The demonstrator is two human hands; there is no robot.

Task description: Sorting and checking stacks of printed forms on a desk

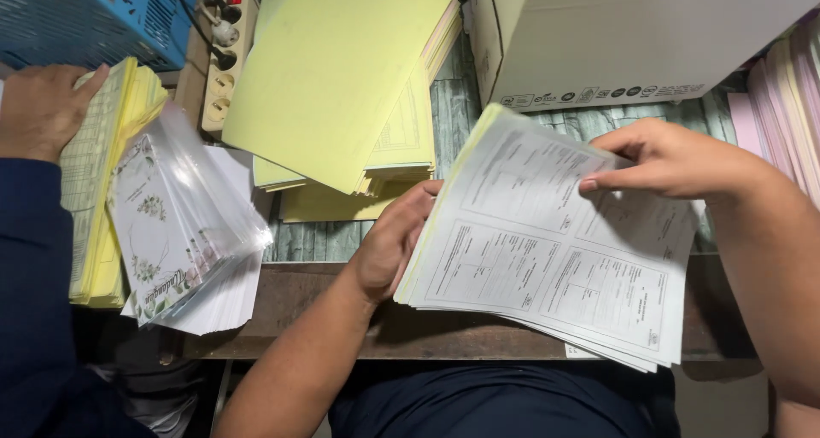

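A thick stack of white printed forms (547, 250) fills the centre right of the frame, tilted and resting on the front edge of a dark wooden table (427, 331). The left hand (391, 240) grips the stack's left edge, fingers curled under it and thumb up along the side. The right hand (662, 158) lies on the upper right of the top sheet, fingers narrowed together and pinching at the paper. At upper centre, a pile of pale yellow sheets (337, 71) lies fanned, with lined forms showing beneath. A white cardboard box (632, 37) sits at upper right, a row of small dark round symbols printed along its lower edge. Pink and pale paper stacks (786, 88) stand at the far right edge. At left, clear-wrapped cards with a floral border (175, 224) lean against a yellow form stack (107, 173), on which another person's hand (38, 105), in a dark blue sleeve, rests. A cream power strip (226, 58) lies at upper left beside a blue plastic basket (94, 15).
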